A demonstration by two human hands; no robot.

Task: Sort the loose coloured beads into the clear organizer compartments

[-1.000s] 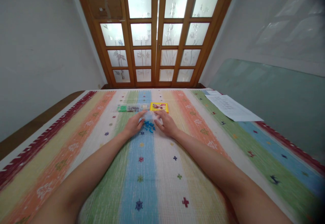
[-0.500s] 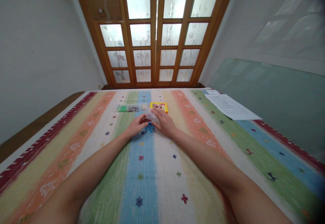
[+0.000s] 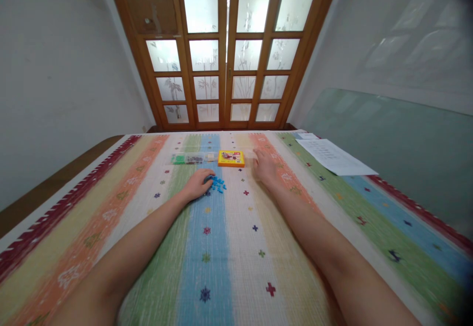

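Small blue pieces (image 3: pixel 219 184), probably toy bricks, lie in a loose pile on the striped tablecloth. My left hand (image 3: pixel 198 184) rests at the pile's left edge, curved, with thumb and fingers apart; its fingertips are partly hidden. Right of the yellow box (image 3: pixel 231 159), my right hand (image 3: pixel 265 169) has its fingers on a clear plastic container (image 3: pixel 250 155), which is faint against the cloth and partly covered by the hand.
Left of the yellow box stands a row of clear compartments, holding green pieces (image 3: pixel 179 159), dark pieces (image 3: pixel 194 159) and pale pieces (image 3: pixel 211 157). Printed paper sheets (image 3: pixel 334 157) lie at the table's right side. Glazed wooden doors (image 3: pixel 227 84) rise beyond the far edge.
My right hand has moved right with the clear container, from above the blue pieces to beside the yellow box. The pile is now uncovered. My left hand has stayed nearly in place.
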